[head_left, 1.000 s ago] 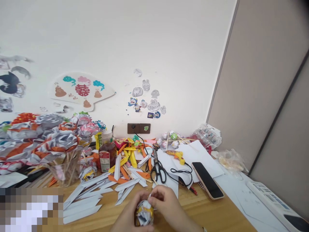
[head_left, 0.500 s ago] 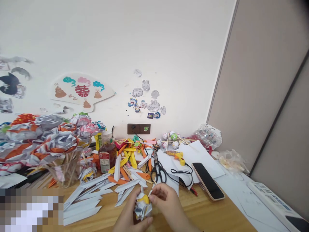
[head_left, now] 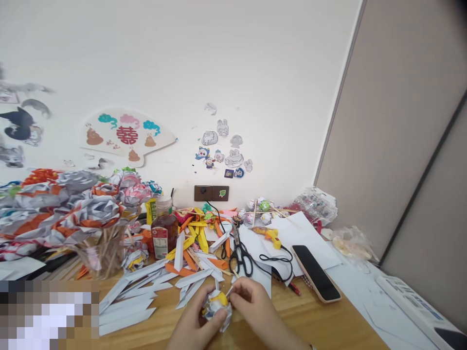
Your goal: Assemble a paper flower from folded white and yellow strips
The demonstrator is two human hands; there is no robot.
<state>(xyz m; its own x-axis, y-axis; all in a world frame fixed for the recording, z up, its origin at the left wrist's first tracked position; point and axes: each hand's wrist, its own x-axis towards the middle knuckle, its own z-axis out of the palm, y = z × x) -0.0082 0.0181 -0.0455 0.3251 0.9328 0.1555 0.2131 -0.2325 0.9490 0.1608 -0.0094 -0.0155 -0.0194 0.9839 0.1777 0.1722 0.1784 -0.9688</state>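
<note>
1. The fingers (head_left: pixel 239 290) of the right hand (head_left: pixel 255 311) pinch a thin pale stick-like piece at the top of a small crumpled paper ball of white, grey and yellow (head_left: pixel 218 308), and the rest of the hand curls beside it
2. The left hand (head_left: pixel 195 326) cups the same paper ball from below and from the left, thumb and fingers closed around it
3. The ball sits between both hands, just above the near edge of the light wooden table (head_left: pixel 328 325), at the bottom centre of the head view
4. Long white folded paper strips (head_left: pixel 127 301) lie fanned out on the table to the left of the hands
5. Black-handled scissors (head_left: pixel 239 255) lie just beyond the hands, among orange and yellow folded strips (head_left: pixel 193 238)
6. A pink-edged smartphone with a dark screen (head_left: pixel 315 272) lies face up to the right, partly on white paper sheets (head_left: pixel 310 233)
7. A yellow glue gun (head_left: pixel 270 236) with a black cord rests on those sheets
8. A clear jar of paper flowers on sticks (head_left: pixel 98 243) stands at the left, beside a brown bottle with a red label (head_left: pixel 164 233)
</note>
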